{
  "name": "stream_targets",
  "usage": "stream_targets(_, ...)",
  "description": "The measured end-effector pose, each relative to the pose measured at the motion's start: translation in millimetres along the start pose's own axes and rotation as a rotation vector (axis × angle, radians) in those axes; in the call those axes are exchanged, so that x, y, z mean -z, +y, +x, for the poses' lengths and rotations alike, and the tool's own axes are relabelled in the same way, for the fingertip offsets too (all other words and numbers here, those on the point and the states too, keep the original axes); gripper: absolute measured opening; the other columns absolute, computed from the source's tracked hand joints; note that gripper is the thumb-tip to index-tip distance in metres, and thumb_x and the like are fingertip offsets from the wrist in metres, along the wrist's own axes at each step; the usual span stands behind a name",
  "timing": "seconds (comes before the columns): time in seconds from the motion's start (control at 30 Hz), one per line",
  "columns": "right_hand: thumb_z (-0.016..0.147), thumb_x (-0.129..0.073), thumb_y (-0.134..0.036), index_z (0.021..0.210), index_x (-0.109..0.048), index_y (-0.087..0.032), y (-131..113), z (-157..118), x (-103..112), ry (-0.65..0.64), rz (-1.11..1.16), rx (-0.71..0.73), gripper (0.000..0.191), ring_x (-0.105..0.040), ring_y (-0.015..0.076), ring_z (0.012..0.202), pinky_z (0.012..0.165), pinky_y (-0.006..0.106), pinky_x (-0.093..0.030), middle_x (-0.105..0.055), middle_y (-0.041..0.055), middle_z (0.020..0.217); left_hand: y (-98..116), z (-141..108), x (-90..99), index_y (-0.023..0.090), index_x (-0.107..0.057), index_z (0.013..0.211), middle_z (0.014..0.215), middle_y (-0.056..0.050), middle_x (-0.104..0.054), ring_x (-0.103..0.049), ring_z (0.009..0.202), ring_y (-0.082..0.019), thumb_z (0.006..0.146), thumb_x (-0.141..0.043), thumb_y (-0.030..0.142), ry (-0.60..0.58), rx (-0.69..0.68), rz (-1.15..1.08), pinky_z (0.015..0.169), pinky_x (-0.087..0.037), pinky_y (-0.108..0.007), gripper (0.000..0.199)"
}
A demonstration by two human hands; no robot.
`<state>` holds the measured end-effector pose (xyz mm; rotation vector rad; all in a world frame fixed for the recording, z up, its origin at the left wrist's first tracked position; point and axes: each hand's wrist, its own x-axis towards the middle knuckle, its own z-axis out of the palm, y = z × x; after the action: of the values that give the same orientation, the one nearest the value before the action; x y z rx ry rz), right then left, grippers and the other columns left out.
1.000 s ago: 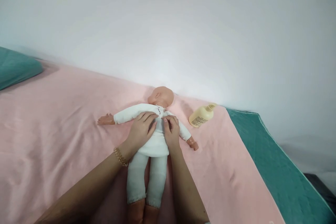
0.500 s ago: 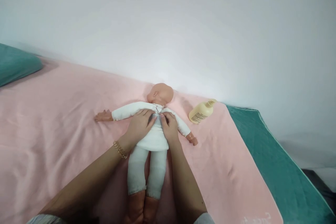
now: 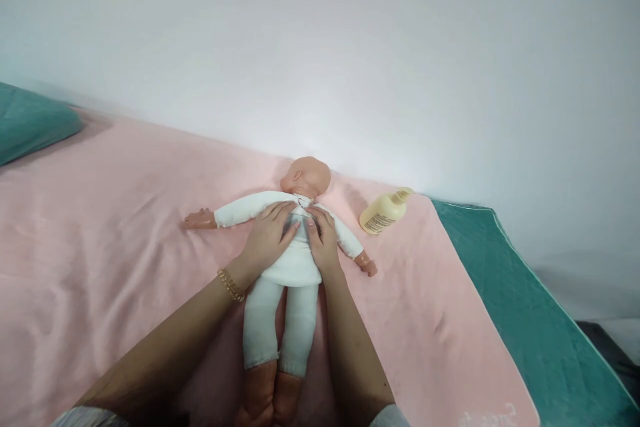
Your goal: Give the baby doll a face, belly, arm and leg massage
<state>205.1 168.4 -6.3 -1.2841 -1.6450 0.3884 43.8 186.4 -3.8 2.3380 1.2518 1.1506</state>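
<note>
A baby doll (image 3: 291, 265) with a white cloth body lies with its head (image 3: 313, 175) at the far end and turned to the left. Its arms spread out to both sides, and its legs (image 3: 261, 320) point toward me. My left hand (image 3: 271, 232) lies flat on the left side of the doll's upper torso, fingers stretched toward the neck, thumb pointing inward. On the right side of the torso rests my right hand (image 3: 324, 233), likewise with fingers extended. Between the thumbs a greyish patch of the torso shows. Neither hand grips anything.
Right of the doll, a pale yellow pump bottle (image 3: 384, 212) stands on the pink blanket (image 3: 150, 213). Green fabric (image 3: 525, 287) shows beyond the blanket's right edge, and a green pillow-like item (image 3: 35, 123) sits at far left. A white wall (image 3: 320, 47) rises behind.
Both hands' fingers have moved slightly up the doll's torso toward the neck and look straighter. The doll's left-side arm has shifted a little. The bottle stays in place.
</note>
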Motion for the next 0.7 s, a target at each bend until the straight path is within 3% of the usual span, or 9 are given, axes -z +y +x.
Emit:
stream_targets(0.43, 0.100, -0.041, -0.031, 0.111, -0.067, -0.021, 3.2, 4.2, -1.7, -0.061, -0.056, -0.030, 0.031, -0.057, 0.0226, 0.115, 0.104, 0.040, -0.039, -0.068, 0.0088, 0.116, -0.3, 1.2, 1.6, 0.015, -0.058, 0.123, 0.124, -0.012, -0.066, -0.055, 0.121, -0.030, 0.098, -0.044, 0.039, -0.064, 0.063, -0.025, 0.104, -0.042, -0.048, 0.038)
stream_targets(0.6, 0.100, -0.040, -0.036, 0.117, -0.066, -0.022, -0.7, -2.1, 3.2, 0.002, -0.024, -0.017, 0.034, -0.053, 0.0228, 0.121, 0.108, 0.042, -0.038, -0.064, 0.0099, 0.124, -1.4, 1.1, 4.9, 0.016, -0.055, 0.127, 0.131, -0.011, -0.062, -0.053, 0.124, -0.027, 0.098, -0.043, 0.038, -0.008, 0.062, -0.105, 0.108, -0.040, -0.046, 0.039)
stream_targets(0.7, 0.099, -0.041, -0.037, 0.116, -0.066, -0.023, -7.3, -6.7, 13.9, 0.098, -0.042, -0.029, 0.033, -0.051, 0.0238, 0.122, 0.108, 0.044, -0.038, -0.061, 0.0102, 0.125, 0.0, 2.7, 20.1, 0.017, -0.054, 0.130, 0.134, -0.011, -0.060, -0.050, 0.127, -0.028, 0.097, -0.044, 0.039, 0.047, 0.078, -0.099, 0.110, -0.038, -0.047, 0.041)
